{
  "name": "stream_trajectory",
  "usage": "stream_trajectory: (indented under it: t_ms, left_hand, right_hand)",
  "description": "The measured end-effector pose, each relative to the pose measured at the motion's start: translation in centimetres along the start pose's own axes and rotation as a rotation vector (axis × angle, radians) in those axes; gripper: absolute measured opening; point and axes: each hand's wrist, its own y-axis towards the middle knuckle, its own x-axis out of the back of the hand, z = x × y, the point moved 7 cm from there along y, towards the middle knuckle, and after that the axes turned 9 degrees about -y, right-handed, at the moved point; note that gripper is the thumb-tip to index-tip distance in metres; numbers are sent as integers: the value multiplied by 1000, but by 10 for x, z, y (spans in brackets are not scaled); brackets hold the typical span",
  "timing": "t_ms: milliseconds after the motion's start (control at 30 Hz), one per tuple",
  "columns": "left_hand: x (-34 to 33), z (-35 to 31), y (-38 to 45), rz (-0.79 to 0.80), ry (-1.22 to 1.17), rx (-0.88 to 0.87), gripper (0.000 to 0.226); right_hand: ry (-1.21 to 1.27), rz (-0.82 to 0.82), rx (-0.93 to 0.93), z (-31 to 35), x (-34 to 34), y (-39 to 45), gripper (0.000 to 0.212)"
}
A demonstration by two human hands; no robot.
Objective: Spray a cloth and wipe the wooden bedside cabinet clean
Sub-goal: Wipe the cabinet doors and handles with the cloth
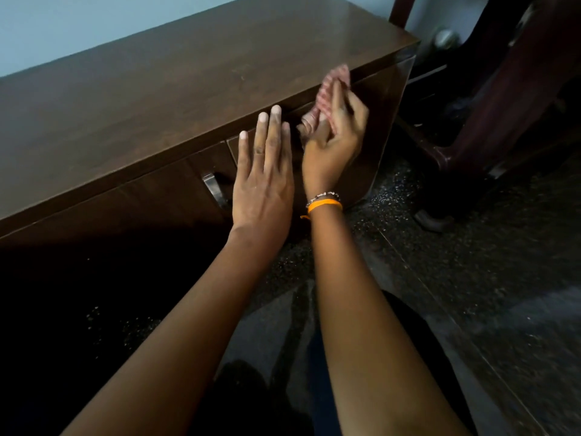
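Observation:
The dark wooden bedside cabinet (176, 89) fills the upper left, its flat top running away to the right corner. My right hand (333, 143) holds a red-and-white checked cloth (330, 89) against the cabinet's front, just below the top edge near the right corner. The cloth is bunched and partly hidden by my fingers. My left hand (264, 171) is flat with fingers spread, in front of the cabinet front just left of the cloth; whether it touches the wood is unclear. No spray bottle is in view.
A metal handle (215, 187) sits on the cabinet front left of my left hand. Dark maroon furniture legs (490, 121) stand to the right, close to the cabinet's corner. The speckled dark floor (471, 278) spreads to the lower right. A pale blue wall is behind.

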Motion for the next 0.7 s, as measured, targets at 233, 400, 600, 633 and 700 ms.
stream_trajectory:
  t_ms: [233,400,600,633,700]
  left_hand:
    - [4,5,13,-17,16,21,61]
    - [-1,-4,15,-4,4,68,64]
    - [-4,1,14,-19,-16,72,73]
    - [-3,3,13,-11,-28,68,75]
    - [-1,5,13,11,-60,58,80]
  right_hand:
    - [97,-61,-380,-56,6,26,44]
    - [-111,-36,-577,-89,19,22,32]
    - [26,-20,-84,-6,2,25,61]
    - [-5,-23,-56,0,3,32,63]
    - [-54,-5,-55,-3,7,51,68]
